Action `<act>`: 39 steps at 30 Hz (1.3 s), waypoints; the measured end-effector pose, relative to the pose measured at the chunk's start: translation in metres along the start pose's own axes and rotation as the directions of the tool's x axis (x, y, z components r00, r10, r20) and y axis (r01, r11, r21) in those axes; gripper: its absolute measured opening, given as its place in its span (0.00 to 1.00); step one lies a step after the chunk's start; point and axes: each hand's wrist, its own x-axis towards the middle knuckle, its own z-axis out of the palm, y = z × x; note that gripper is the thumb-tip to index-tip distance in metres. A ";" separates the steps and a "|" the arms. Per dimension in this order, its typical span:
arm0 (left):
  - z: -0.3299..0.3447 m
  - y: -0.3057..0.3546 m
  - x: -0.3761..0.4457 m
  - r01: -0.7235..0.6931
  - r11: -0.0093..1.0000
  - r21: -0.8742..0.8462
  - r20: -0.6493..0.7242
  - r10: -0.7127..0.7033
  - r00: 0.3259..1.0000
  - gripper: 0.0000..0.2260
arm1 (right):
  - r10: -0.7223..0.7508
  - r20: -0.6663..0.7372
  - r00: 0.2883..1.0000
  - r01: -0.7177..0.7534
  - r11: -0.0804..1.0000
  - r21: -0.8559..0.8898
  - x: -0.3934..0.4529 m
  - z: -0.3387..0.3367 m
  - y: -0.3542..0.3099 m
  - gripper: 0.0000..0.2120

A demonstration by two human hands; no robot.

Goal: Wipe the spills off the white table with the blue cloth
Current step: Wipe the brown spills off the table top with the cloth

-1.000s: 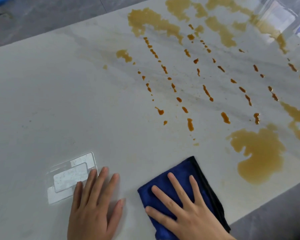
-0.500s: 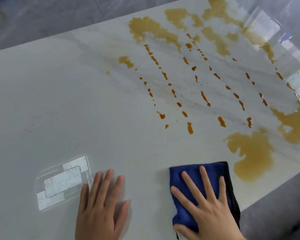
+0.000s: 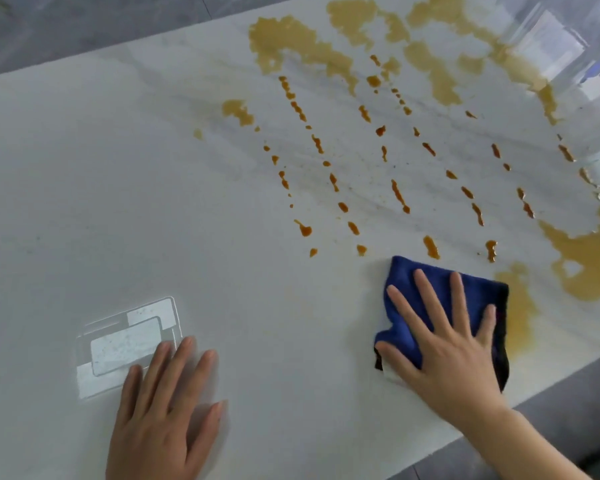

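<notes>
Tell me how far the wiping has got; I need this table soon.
Barely started. Done: nothing obvious, though the near left of the table shows no stains. In hand: the right hand presses the cloth flat, its right edge on the near puddle; the left hand rests flat on the table. Left: that puddle, the rows of drips and the far puddles.

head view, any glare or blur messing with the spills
Head view: window glare washes the table's far right corner, veiling the spills there; a bright reflection sits by the left hand, whose fingertips look slightly blurred; the drip trails are sharp.
</notes>
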 end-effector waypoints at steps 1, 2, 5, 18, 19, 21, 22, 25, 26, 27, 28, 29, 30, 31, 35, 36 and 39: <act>-0.001 0.001 0.000 0.008 1.000 -0.006 0.004 -0.008 1.000 0.23 | 0.002 0.022 1.000 -0.002 1.000 0.025 -0.013 0.002 0.004 0.34; -0.002 0.001 -0.001 0.012 1.000 -0.010 0.006 -0.012 1.000 0.23 | -0.035 0.047 0.998 0.033 0.999 0.041 -0.028 0.006 0.003 0.35; -0.004 0.003 0.001 0.016 1.000 -0.017 0.027 -0.015 1.000 0.24 | -0.242 0.038 0.970 0.241 0.970 0.030 -0.054 0.017 -0.016 0.35; -0.022 0.019 0.007 0.072 0.993 -0.089 0.138 -0.060 0.989 0.24 | 0.156 0.002 0.988 -0.156 0.987 0.049 0.019 -0.003 0.093 0.33; -0.022 0.020 0.008 0.070 0.993 -0.095 0.137 -0.056 0.989 0.24 | 0.159 0.019 0.987 -0.159 0.986 0.050 0.006 -0.001 0.093 0.34; -0.021 0.021 0.007 0.073 0.994 -0.077 0.126 -0.063 0.990 0.24 | 0.072 0.069 0.995 -0.078 0.993 0.087 -0.017 0.000 0.078 0.36; -0.021 0.021 0.006 0.076 0.995 -0.065 0.120 -0.068 0.990 0.24 | -0.003 0.082 0.997 -0.005 0.995 0.096 -0.025 0.001 0.069 0.36; -0.019 0.017 0.007 0.034 0.999 -0.027 0.128 -0.030 0.991 0.24 | -0.225 0.043 0.973 0.223 0.974 0.048 -0.021 0.004 0.051 0.34; -0.017 0.016 0.007 0.024 0.999 -0.030 0.130 -0.020 0.991 0.24 | -0.268 0.015 0.963 0.268 0.963 0.025 -0.009 0.003 0.052 0.34; -0.015 0.016 0.006 0.022 0.999 -0.039 0.131 -0.017 0.991 0.24 | -0.283 -0.010 0.959 0.283 0.959 0.006 0.006 0.001 0.056 0.33; -0.013 0.016 0.005 0.023 0.999 -0.049 0.130 -0.017 0.991 0.24 | -0.269 -0.033 0.963 0.269 0.963 -0.007 0.023 -0.003 0.061 0.33; -0.012 0.017 0.005 0.024 0.998 -0.052 0.127 -0.017 0.992 0.24 | -0.225 -0.053 0.973 0.225 0.974 -0.005 0.040 -0.008 0.069 0.32; -0.012 0.017 0.005 0.023 0.999 -0.049 0.123 -0.017 0.992 0.24 | -0.165 -0.066 0.984 0.165 0.986 0.002 0.056 -0.012 0.080 0.33; -0.013 0.017 0.007 0.017 0.999 -0.040 0.121 -0.012 0.993 0.24 | -0.095 -0.068 0.993 0.095 0.995 0.010 0.070 -0.015 0.094 0.32; -0.016 0.018 0.011 -0.013 1.000 -0.010 0.128 0.014 0.992 0.24 | 0.140 -0.033 0.990 -0.138 0.989 0.057 0.074 -0.016 0.147 0.32; -0.016 0.017 0.012 -0.018 1.000 0.003 0.130 0.018 0.991 0.24 | 0.166 -0.017 0.986 -0.165 0.984 0.073 0.066 -0.016 0.150 0.33; -0.016 0.017 0.013 -0.004 0.999 0.036 0.146 -0.001 0.989 0.24 | 0.139 0.025 0.990 -0.141 0.984 0.106 0.035 -0.012 0.137 0.36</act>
